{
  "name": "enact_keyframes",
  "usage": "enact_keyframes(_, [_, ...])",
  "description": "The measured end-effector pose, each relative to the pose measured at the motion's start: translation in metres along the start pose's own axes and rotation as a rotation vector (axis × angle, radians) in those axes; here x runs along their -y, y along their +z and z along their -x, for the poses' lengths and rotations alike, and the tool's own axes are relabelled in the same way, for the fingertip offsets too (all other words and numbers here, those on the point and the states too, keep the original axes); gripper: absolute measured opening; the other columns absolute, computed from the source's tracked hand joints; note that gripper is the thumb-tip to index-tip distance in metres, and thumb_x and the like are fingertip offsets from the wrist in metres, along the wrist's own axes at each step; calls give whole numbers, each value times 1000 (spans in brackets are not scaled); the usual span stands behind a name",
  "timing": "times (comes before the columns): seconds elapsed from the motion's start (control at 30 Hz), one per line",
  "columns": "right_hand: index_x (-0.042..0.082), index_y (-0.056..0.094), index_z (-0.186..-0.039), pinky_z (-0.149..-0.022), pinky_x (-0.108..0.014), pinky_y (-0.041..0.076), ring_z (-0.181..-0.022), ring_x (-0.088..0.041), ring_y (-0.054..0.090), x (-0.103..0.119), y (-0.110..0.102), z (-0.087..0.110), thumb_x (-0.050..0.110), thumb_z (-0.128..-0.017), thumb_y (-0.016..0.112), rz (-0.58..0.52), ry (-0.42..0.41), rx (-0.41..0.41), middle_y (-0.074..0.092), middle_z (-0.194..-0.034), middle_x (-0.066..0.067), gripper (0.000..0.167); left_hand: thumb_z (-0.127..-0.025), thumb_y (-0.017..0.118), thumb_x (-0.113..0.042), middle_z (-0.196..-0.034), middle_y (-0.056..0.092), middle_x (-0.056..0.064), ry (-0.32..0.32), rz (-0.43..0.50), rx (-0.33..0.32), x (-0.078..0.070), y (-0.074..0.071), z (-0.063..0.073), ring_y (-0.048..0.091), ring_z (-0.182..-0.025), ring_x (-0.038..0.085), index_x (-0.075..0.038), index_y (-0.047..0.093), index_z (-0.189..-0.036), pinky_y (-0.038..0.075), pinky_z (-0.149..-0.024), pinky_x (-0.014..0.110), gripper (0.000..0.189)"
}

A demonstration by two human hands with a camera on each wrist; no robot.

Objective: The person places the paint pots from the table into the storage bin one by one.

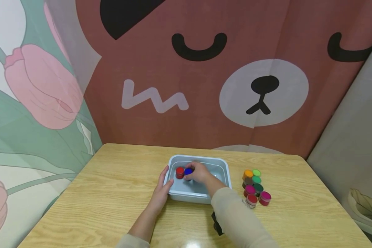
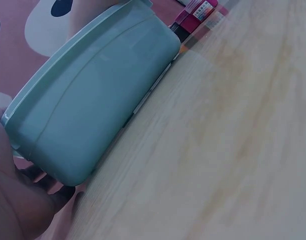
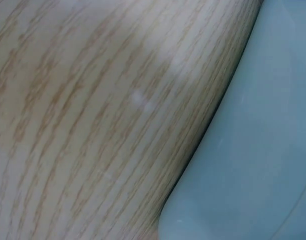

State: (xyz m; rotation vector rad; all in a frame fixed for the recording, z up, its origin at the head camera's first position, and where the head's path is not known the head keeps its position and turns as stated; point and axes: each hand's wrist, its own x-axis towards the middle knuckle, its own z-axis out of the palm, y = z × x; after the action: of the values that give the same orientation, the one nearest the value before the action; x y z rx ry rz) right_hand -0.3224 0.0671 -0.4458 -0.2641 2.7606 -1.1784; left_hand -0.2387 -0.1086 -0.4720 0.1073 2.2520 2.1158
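Note:
A light blue plastic tub (image 1: 189, 198) sits on the table, its outer wall (image 2: 98, 95) large in the left wrist view and its side (image 3: 243, 150) filling the right of the right wrist view. My left hand (image 1: 162, 191) grips the tub's left end, thumb over the rim and fingers along the outside. Inside the tub, my right hand (image 1: 199, 172) pinches a small jar with a blue lid (image 1: 188, 171). Just left of it stands a small red-lidded jar (image 1: 179, 173). The right hand hides part of the blue jar and the tub floor.
Right of the tub stands a cluster of small jars, among them orange (image 1: 248, 174), light green (image 1: 256, 173), dark green (image 1: 258, 188), magenta (image 1: 265, 197) and red (image 1: 251, 199). A black strap piece (image 1: 217, 224) shows beside the right sleeve. A printed curtain (image 1: 198, 120) hangs behind the table.

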Motion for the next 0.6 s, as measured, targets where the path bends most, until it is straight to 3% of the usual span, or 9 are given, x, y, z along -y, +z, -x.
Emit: enact_keyframes(0.6, [6,67,-117,-102,-43,48,-110,-27,61,6,-3,4,14,-76,84,-15,58,32,68,-118,-15,45,-103,45,-24,-165,14,14,22,-5,10,5,-1,-2,9,-151,40,-22,19,-157,8,-118,68,60])
